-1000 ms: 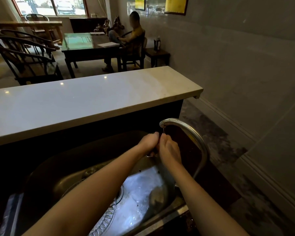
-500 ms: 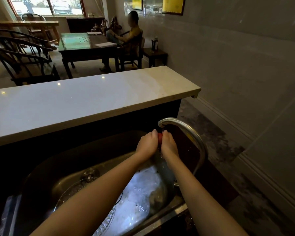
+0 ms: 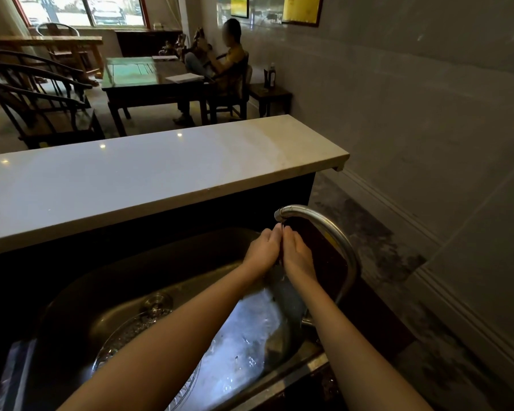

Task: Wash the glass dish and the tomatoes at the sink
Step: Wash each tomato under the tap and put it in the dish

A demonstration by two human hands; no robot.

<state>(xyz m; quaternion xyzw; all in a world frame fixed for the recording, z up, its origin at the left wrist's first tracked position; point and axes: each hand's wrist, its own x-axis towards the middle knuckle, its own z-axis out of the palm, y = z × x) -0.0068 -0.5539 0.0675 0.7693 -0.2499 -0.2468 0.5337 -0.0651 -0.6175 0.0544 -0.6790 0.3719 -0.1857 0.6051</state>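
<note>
My left hand (image 3: 263, 250) and my right hand (image 3: 298, 256) are pressed together, palms facing, right under the spout of the curved metal faucet (image 3: 324, 221). They are closed around a tomato that is almost wholly hidden between the palms. Water splashes onto the steel sink (image 3: 294, 372) below them. The patterned glass dish (image 3: 125, 333) lies flat in the sink bottom, partly covered by my left forearm.
A pale stone counter (image 3: 161, 167) runs across behind the sink, with a dark panel under it. A tiled wall stands to the right. Something plastic (image 3: 12, 375) lies at the sink's left edge. A person (image 3: 229, 57) sits at a table far behind.
My hands have risen slightly closer to the spout and closed tighter. The red of the tomato that showed between them half a second ago is now hidden.
</note>
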